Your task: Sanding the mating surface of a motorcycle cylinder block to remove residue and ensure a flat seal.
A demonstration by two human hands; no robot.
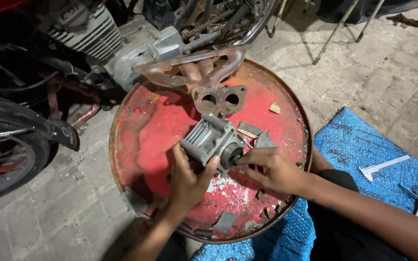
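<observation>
- From my remote seat I see a grey finned metal engine part (212, 141) resting near the middle of a round red drum lid (156, 125), its paint chipped and rusted at the rim.
- The left hand (187, 181) grips the finned part from below — thumb up along its near side, fingers wrapped on the left face.
- The right hand (272, 169) comes in from the right; its fingertips (244, 159) are pinched narrow at the round opening on the part's end. Whether they hold something small there, I cannot tell.
- Just behind the part lies a rusty exhaust manifold (209, 79), its two-hole flange (219, 100) facing the camera and close to the part's far corner.
- Scraps of grey gasket-like material (250, 129) lie on the lid beside the part; more pieces (225, 222) lie near the lid's front edge.
- At upper left stands a motorcycle engine with cooling fins (85, 34) — a tyre (3, 159) shows at the left edge.
- To the right, a blue bubble-textured mat (364, 140) covers the paved floor, with a white T-shaped tool (383, 166) lying on it, well apart from both hands.
</observation>
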